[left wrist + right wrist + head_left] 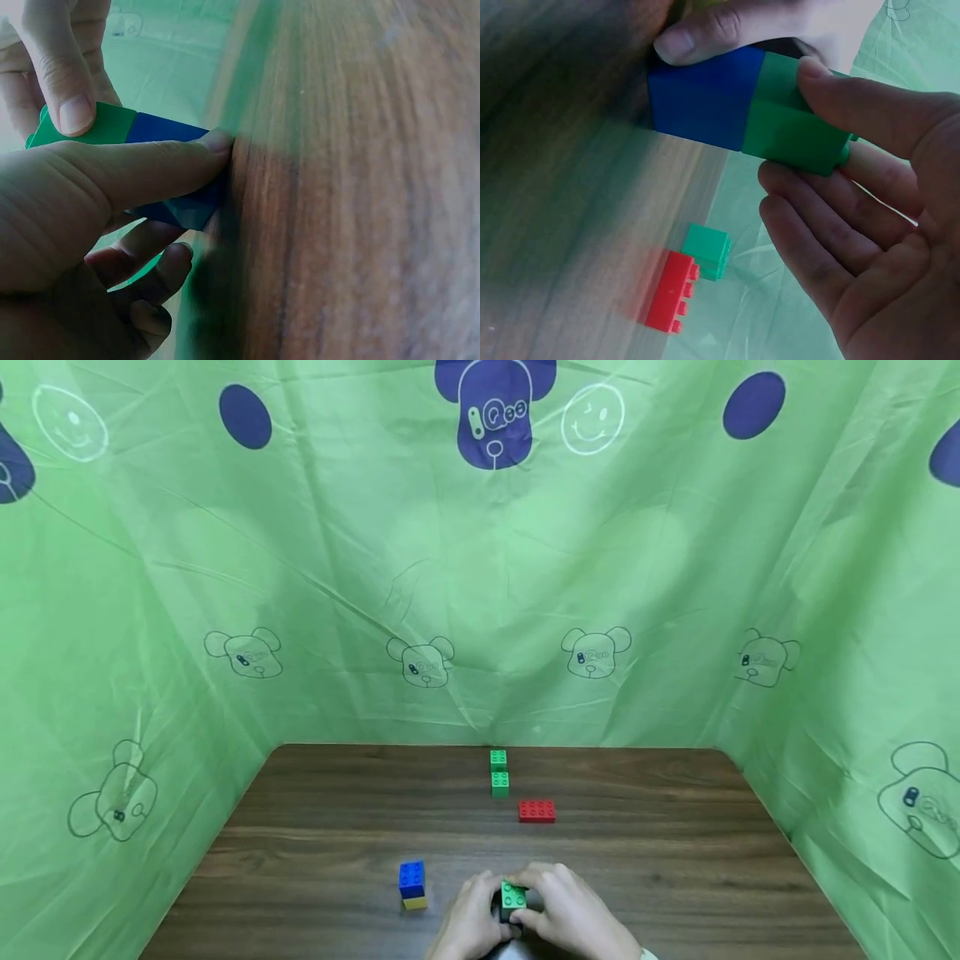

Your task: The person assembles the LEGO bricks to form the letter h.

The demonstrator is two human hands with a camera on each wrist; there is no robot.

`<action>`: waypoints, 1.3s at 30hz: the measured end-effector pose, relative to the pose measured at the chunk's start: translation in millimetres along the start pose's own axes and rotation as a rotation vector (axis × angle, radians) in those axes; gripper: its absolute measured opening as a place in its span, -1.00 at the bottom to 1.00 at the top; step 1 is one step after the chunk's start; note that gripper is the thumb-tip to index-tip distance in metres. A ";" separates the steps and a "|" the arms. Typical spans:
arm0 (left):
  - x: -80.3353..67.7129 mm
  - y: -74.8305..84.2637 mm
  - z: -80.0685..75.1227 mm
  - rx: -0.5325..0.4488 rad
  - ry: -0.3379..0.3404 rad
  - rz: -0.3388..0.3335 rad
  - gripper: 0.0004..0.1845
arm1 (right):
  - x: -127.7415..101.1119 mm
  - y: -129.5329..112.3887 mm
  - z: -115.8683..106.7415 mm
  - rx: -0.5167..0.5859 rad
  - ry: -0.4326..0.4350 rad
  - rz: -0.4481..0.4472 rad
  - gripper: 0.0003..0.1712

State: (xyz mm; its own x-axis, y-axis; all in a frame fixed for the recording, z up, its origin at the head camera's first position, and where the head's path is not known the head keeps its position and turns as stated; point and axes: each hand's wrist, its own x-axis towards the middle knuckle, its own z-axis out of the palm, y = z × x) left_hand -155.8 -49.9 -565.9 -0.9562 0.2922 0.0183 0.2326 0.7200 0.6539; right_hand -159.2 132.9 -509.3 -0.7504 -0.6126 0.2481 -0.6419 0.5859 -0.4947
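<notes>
Two-brick stack [513,900] at table's [675,893] near edge, between left hand [468,922] and right hand [573,914]; second stack [412,885] to its left; flat brick [537,811] and brick pair [498,772] behind.

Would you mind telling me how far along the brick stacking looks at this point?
Done: a blue brick on a yellow one stands finished at the left. In hand: the left hand and right hand together grip a green-on-blue stack resting on the table. Left: two green bricks and a red brick lie loose farther back, unstacked.
</notes>
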 end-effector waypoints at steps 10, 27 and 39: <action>0.7 1.3 -4.6 0.033 0.036 0.057 -0.46 | -0.7 3.6 3.2 -0.070 0.079 -0.099 -0.60; -7.1 17.1 -42.9 -0.042 -0.078 0.076 -0.43 | -11.3 2.7 -33.8 -0.048 0.132 -0.059 -0.59; -29.3 -5.1 -110.9 0.426 0.490 0.195 -0.37 | -40.5 30.1 -52.0 -0.147 0.214 0.065 -0.55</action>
State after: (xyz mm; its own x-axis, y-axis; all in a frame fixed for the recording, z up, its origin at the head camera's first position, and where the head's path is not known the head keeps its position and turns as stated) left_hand -148.7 -131.9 -485.9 -0.8366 0.1946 0.5121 0.3624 0.8977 0.2508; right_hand -156.4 202.8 -490.9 -0.7970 -0.4542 0.3982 -0.5956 0.7005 -0.3932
